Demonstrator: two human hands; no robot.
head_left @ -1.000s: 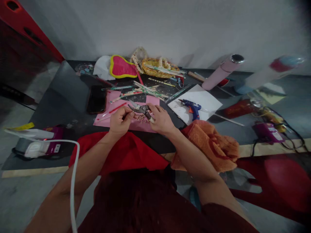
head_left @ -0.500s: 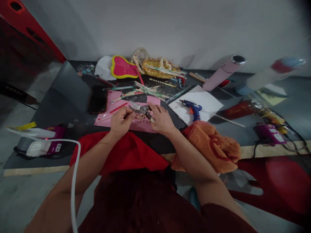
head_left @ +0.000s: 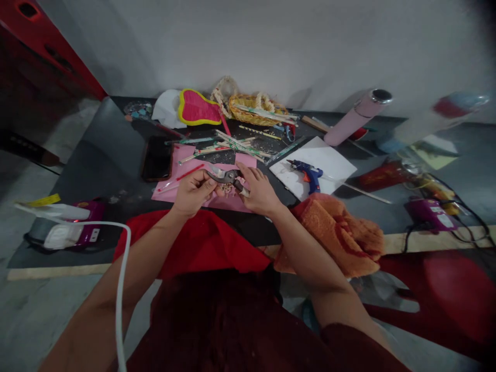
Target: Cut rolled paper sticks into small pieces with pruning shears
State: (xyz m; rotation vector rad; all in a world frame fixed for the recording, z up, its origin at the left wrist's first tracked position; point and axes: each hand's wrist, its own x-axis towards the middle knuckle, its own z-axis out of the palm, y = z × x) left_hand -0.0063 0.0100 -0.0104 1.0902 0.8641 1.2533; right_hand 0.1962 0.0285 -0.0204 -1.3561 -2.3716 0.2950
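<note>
My right hand [head_left: 260, 192] is closed around the handles of a pair of pruning shears [head_left: 230, 176], whose blades point left. Just at the blade tips, my left hand [head_left: 191, 195] is closed in a pinch; what it holds is too small or hidden to make out. Beneath the shears lies a little heap of short cut pieces [head_left: 228, 190] on pink paper [head_left: 165, 192]. A red stick [head_left: 189, 172] rests on the paper beside my left hand. Beyond my hands, several paper-wrapped chopsticks [head_left: 232, 144] are piled crosswise.
A blue glue gun [head_left: 310, 173] lies on white paper [head_left: 344, 165] to the right, near an orange towel [head_left: 337, 235]. A phone [head_left: 157, 159] sits left. Behind are a yellow basket [head_left: 248, 116] and a pink bottle [head_left: 354, 120]. A white cable [head_left: 122, 279] hangs at front left.
The shears' blades sit slightly lower and closer to my left fingers. Both hands stay in almost the same place.
</note>
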